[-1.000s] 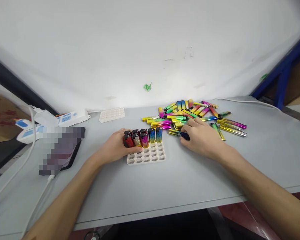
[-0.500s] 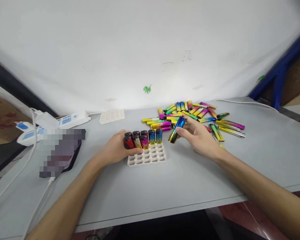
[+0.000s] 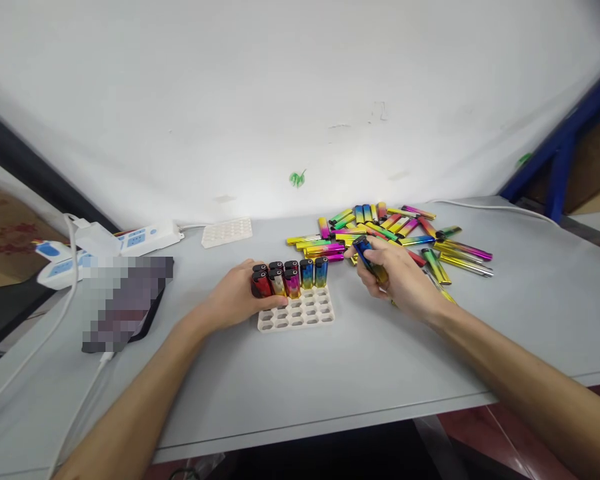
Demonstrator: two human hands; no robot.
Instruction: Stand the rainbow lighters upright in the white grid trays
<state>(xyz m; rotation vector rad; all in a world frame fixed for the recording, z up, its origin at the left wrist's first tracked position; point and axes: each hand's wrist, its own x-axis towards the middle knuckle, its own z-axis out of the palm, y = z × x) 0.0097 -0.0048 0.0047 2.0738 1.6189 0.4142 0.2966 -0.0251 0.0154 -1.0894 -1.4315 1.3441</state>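
A white tray with rows of oval holes (image 3: 296, 319) lies on the grey table. Several lighters with black tops (image 3: 293, 283) stand upright in its back rows, red, silver, magenta and blue ones. My left hand (image 3: 237, 297) wraps round the left side of the tray and the lighters, its thumb along the front of the front lighters. To the right of the tray, my right hand (image 3: 397, 277) grips a blue and gold lighter (image 3: 373, 259), tilted, top toward the upper left. Behind that hand lies a loose pile of shiny coloured lighters (image 3: 405, 225).
A second white holed tray (image 3: 227, 231) lies near the wall. On the left are a white power strip (image 3: 150, 237), a phone (image 3: 130, 303) with a charging cable, and more white cables. A thin white cable (image 3: 500, 205) runs along the back right. The table's front edge (image 3: 320, 433) crosses below.
The blue and gold lighter has turned in my right hand, its black top now showing at the upper left. My left hand stays at the tray. The view has shifted slightly.
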